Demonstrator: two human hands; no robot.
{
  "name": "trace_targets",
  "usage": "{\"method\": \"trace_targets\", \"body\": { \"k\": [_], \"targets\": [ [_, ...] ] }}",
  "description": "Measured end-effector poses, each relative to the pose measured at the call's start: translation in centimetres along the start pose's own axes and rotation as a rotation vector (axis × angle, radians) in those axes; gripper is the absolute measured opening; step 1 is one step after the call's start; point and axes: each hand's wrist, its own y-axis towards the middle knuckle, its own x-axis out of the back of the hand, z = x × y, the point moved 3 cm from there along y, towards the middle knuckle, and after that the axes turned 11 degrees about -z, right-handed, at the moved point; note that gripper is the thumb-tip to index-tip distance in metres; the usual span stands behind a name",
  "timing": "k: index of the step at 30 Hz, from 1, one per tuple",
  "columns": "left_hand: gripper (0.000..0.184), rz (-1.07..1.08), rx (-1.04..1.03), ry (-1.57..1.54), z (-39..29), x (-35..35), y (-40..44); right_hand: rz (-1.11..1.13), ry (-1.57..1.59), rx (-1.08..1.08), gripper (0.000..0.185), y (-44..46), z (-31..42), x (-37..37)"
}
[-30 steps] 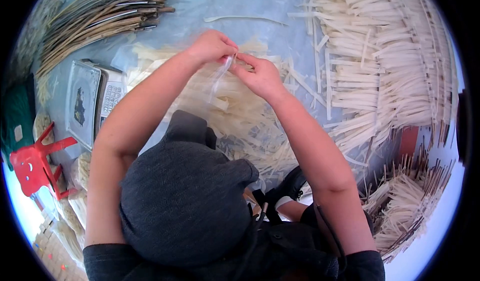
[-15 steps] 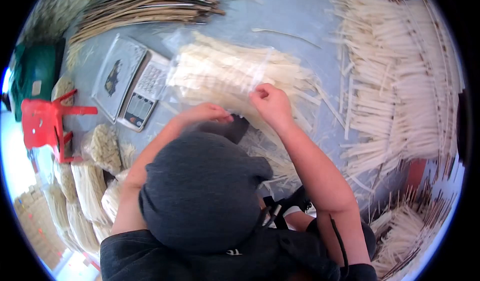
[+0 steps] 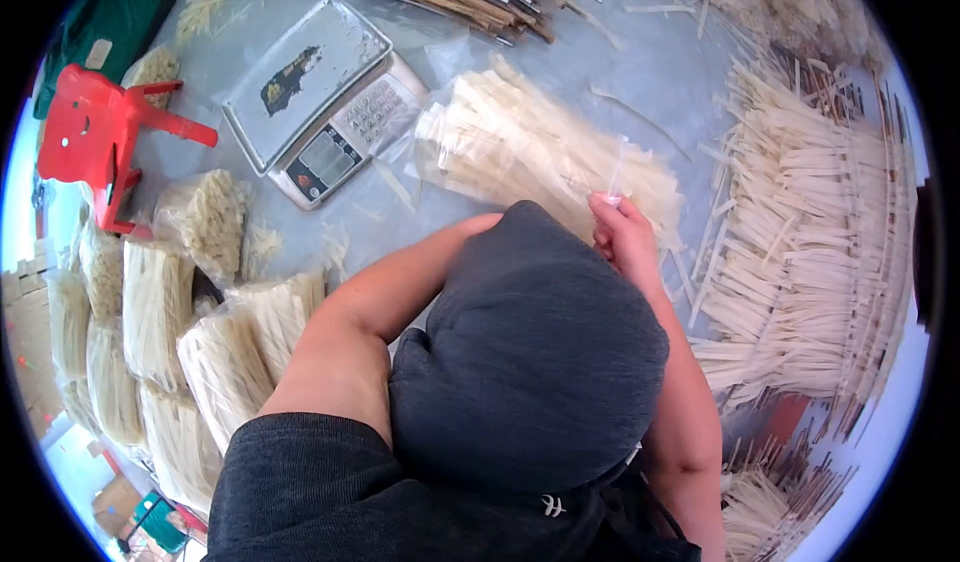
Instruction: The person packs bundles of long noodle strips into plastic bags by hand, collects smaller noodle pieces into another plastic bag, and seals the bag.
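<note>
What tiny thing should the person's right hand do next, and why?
I think the right hand should gently pull the clear plastic snug. It seems to be pinching that plastic, which lies over the pale strips, and some strip ends poke out beyond it. The cap hides the left hand, so I can't tell if it's helping.

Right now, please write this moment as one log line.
right hand: pinching clear plastic strip; left hand: hidden behind dark cap; pale strips: bundled; scale: beside pale strips
</note>
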Motion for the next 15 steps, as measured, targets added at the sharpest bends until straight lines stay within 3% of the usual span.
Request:
{"method": "trace_targets", "body": {
  "k": [4,8,11,13,15],
  "targets": [
    [0.043,-0.012,-0.053,-0.008,-1.7,-2.5,-3.2,-0.053,-0.138,0.125,0.011,-5.3,2.1,0.6],
    [0.048,-0.012,-0.171,-0.058,-4.3,-5.3,-5.9,-0.009,-0.04,0.304,0.007,-10.1,4.7,-0.3],
    [0.052,0.006,-0.293,-0.107,-7.3,-7.8,-7.6,0.056,-0.07,0.435,0.01,-11.0,6.7,-0.2],
    [0.055,0.021,-0.366,-0.141,-9.6,-9.3,-9.1,0.188,-0.253,0.677,0.015,-11.3,8.2,-0.7],
    [0.057,0.025,-0.453,-0.17,-11.8,-9.6,-9.9,0.263,-0.294,0.715,0.016,-11.1,9.5,-2.1]
  ]
}}
